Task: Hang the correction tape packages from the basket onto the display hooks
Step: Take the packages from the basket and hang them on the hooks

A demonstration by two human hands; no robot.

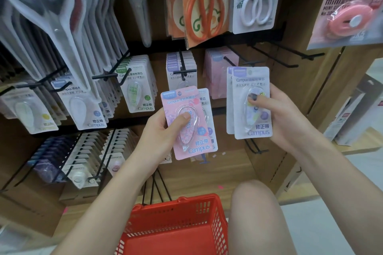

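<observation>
My left hand [160, 130] grips a small stack of correction tape packages, with a pink Campus package [184, 124] in front. My right hand [277, 118] holds two lavender-white Campus packages [251, 105], thumb on the blister. Both stacks are held up in front of the display. Behind them stand black display hooks: one carrying purple-topped packages [182, 68], one with pink packages [217, 72], and bare hooks [275, 58] at the right. The red basket [176, 225] sits below between my arms; the part of its inside that I see holds nothing.
Rows of Campus packages [136, 85] hang at the left, packaged scissors [203, 4] above. Lower hooks hold more small packages [83, 155]. A pink mini tape package [350, 12] hangs at the upper right. My knee [257, 213] is beside the basket. Boxes stand at the far right [356, 109].
</observation>
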